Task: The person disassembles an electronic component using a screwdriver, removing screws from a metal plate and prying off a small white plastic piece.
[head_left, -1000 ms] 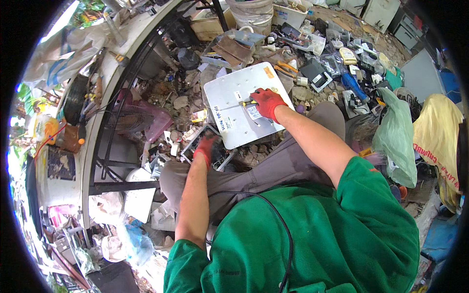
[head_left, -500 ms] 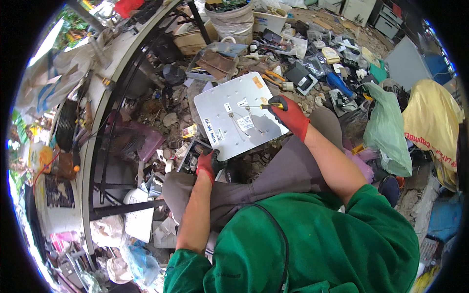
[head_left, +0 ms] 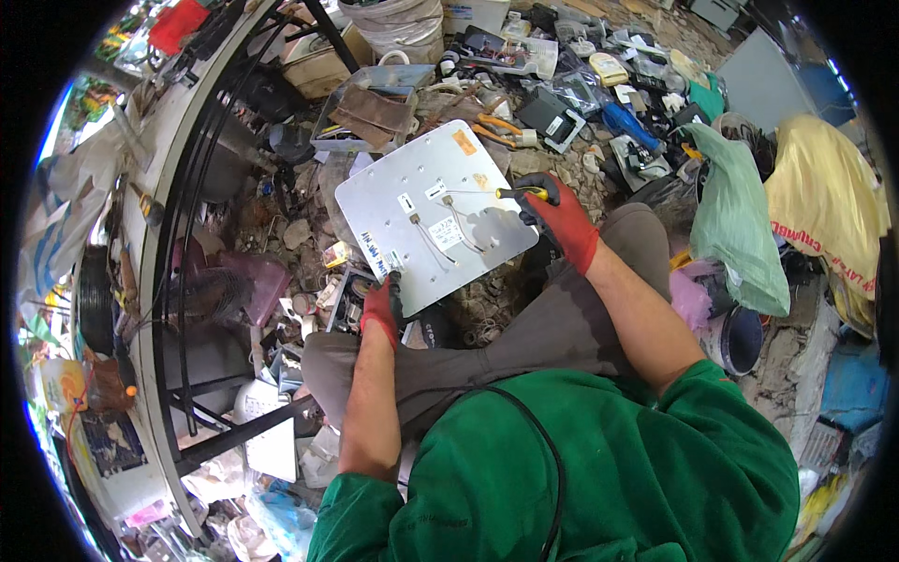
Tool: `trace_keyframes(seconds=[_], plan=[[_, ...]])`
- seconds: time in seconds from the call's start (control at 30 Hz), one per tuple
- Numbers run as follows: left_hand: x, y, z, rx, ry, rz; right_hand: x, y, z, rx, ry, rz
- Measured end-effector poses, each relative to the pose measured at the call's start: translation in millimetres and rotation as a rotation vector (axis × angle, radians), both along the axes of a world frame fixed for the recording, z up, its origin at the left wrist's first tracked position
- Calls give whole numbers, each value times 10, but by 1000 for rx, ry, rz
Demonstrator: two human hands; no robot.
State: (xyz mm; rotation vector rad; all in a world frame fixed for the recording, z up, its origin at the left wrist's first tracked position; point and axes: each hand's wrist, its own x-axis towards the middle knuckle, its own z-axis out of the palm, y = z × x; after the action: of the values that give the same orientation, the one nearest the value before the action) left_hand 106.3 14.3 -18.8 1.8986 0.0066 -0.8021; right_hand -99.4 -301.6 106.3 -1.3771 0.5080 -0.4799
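Note:
A flat silver metal panel point(head_left: 375, 201) with rounded corners, labels, rivets and two short cables lies tilted in front of my crossed legs. My left hand point(head_left: 380, 309), in a red glove with dark fingers, is closed on its near left edge; the fingertips are partly hidden. My right hand point(head_left: 564, 225), gloved alike, grips a screwdriver point(head_left: 524, 193) by its yellow and black handle over the panel's right side. Its thin shaft points left, with the tip beside a small white label point(head_left: 436, 190). Whether the tip touches the panel, I cannot tell.
A metal-framed table point(head_left: 154, 309) stands along my left. Beyond the panel are a clear plastic bin point(head_left: 412, 80), orange-handled pliers point(head_left: 496, 125) and heaped electronic scrap. Green point(head_left: 740, 225) and yellow bags point(head_left: 824, 206) stand at my right.
The view has shifted, so most surroundings sit further left and higher. Both hands keep their grips, and the screwdriver tip stays near the same label.

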Motion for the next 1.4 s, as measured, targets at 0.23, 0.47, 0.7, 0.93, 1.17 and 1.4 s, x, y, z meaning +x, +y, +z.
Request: trace_keyframes(seconds=[0.23, 0.47, 0.7, 0.93, 1.17, 1.4], plan=[[89, -95, -312, -10, 178, 162, 228, -591, -95, 61, -146, -204], [12, -112, -620, -96, 294, 76, 731, -1119, -347, 214, 73, -493], [229, 278, -1150, -358, 112, 143, 1424, -1027, -420, 245, 11, -278], [-149, -264, -330, -429, 378, 167, 1198, -1628, -754, 234, -32, -137], [-161, -264, -114, -439, 390, 242, 1365, -1500, -804, 227, -153, -214], [-72, -237, -164, -488, 388, 193, 1457, -1495, -553, 18, -144, -236]])
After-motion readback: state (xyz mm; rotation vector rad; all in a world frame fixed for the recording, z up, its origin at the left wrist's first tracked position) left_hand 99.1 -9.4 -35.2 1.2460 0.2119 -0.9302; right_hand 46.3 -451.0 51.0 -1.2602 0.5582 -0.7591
